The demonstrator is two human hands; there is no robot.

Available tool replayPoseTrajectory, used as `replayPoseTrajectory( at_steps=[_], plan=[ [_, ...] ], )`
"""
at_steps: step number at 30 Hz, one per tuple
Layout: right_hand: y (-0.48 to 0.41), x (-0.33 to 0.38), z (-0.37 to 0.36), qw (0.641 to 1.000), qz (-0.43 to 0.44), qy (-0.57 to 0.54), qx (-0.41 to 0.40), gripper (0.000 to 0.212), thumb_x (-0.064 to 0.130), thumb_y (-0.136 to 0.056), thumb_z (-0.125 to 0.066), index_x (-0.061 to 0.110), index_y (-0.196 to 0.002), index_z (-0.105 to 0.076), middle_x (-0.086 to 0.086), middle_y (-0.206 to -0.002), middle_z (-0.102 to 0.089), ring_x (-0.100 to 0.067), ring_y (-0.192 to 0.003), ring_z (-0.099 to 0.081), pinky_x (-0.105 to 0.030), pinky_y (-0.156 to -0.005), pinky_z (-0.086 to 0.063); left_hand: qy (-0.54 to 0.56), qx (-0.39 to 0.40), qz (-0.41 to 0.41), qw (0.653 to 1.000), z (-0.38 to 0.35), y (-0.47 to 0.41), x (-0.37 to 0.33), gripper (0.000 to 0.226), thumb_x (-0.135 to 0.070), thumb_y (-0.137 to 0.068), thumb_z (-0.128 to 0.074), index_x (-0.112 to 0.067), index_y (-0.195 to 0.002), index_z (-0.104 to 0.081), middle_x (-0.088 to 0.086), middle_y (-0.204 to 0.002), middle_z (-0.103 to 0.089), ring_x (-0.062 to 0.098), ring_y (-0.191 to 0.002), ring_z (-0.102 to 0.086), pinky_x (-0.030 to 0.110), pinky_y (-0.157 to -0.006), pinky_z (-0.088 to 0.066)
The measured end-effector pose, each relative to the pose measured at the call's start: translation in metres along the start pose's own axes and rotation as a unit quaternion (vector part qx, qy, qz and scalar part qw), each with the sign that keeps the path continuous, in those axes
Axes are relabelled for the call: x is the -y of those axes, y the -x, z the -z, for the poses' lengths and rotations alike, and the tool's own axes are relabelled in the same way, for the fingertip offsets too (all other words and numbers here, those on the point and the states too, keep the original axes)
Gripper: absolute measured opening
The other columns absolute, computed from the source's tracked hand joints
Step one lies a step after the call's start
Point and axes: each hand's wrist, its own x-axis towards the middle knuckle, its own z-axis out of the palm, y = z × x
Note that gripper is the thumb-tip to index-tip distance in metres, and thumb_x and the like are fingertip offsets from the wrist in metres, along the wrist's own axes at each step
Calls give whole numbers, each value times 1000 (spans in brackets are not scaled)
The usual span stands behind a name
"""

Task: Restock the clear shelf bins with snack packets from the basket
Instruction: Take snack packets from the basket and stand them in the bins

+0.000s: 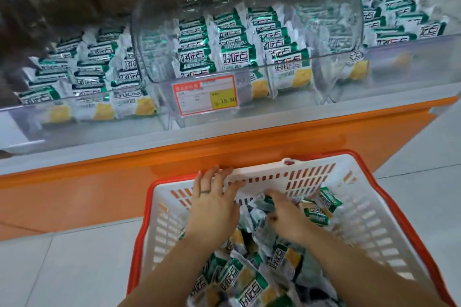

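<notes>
- The snack packets point(252, 279) are lying loose in a heap inside the basket point(374, 232), green, white and yellow wrappers tumbled every which way, right under the person's arms.
- The right hand point(287, 217) is digging into the far end of that heap, fingers curling down round a clump of packets, thumb tucking in against them. That looks like a grab being made.
- The left hand point(214, 204) is lying flat, fingers straight and spread, touching the basket's far white wall up by the rim and gripping nothing. It seems to be steadying the basket.
- So we are at the pick-up step: gathering a handful, with nothing lifted clear of the basket yet.
- Up above, the clear shelf bins point(331, 32) are standing side by side, each holding neat upright rows of stocked packets point(232, 57) facing front, with room showing near the top of the middle one.
- A red-bordered price tag point(207, 95) is hanging on the bin front, and the orange shelf base point(99, 182) is running below it, the basket sitting just in front on the pale floor point(62, 269).
- Next up, by my reading: lifting the handful over the bin's front wall and standing the packets in line with the rows, labels forward, without toppling them.
</notes>
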Motion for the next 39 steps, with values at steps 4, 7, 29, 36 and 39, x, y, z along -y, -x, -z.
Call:
replayPoseTrajectory(
  at_steps=[4,7,29,36,39],
  plan=[
    [3,-3,-2,999,-16,41,26,67,-2,-89,-52,21,-147,-26,-5,-153,-8,-28,-140,-23,-34,-113,-28,7,49,17,999,5,-2,-1,51,-29,-61,-83,-26,-109,-68,9,-125,-58,37,-122,-47,62,-102,-36],
    [11,-5,-1,997,-18,58,45,55,2,-91,-52,16,-142,-36,-6,-157,-2,-28,-146,-5,-35,-116,-16,12,88,28,996,9,-5,-2,50,-33,-61,-85,-28,-108,-68,9,-125,-58,39,-120,-52,61,-101,-36],
    [181,97,181,896,190,-238,-324,19,18,-78,-76,23,-74,-58,-16,-73,-69,-30,-66,-63,-32,-61,-45,646,58,209,732,205,-82,-119,17,-23,-89,-64,-19,-97,-50,-12,-55,-52,5,-52,-52,34,-61,-54],
    [164,50,240,807,169,-296,-482,24,13,-88,-63,26,-107,-60,9,-112,-58,-12,-110,-56,-20,-88,-45,491,-23,78,867,243,-164,-159,21,-23,-89,-64,-27,-104,-50,3,-103,-64,19,-80,-69,45,-82,-55],
    [149,20,262,836,103,-176,-509,50,4,-87,-59,19,-134,-49,-9,-142,-38,-23,-134,-34,-29,-111,-25,407,-51,23,912,240,-212,-173,22,-25,-88,-65,-26,-105,-50,-4,-99,-61,9,-81,-66,38,-81,-55]
  ],
)
